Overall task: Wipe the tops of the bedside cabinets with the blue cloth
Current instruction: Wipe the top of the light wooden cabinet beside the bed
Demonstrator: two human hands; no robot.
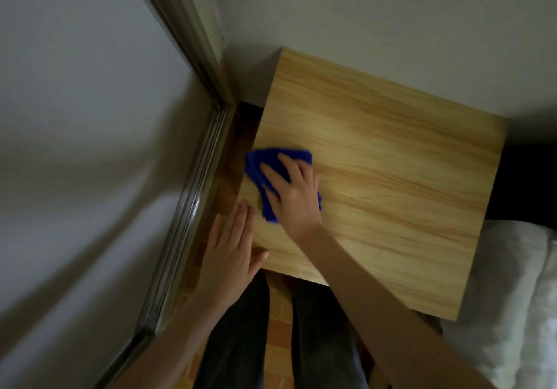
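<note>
A light wooden bedside cabinet (391, 183) fills the middle of the head view, seen from above. The blue cloth (262, 168) lies bunched on its top near the left edge. My right hand (294, 192) presses flat on the cloth with its fingers spread and nearly straight. My left hand (232, 247) rests flat on the cabinet's near left corner, fingers straight, holding nothing. The cloth's middle is hidden under my right hand.
A sliding door with a metal track (187, 201) runs along the left, close to the cabinet. A grey wall (391, 26) stands behind it. White bedding (518, 298) lies at the right. My legs (316, 343) stand on brick-patterned floor (277, 334) in front.
</note>
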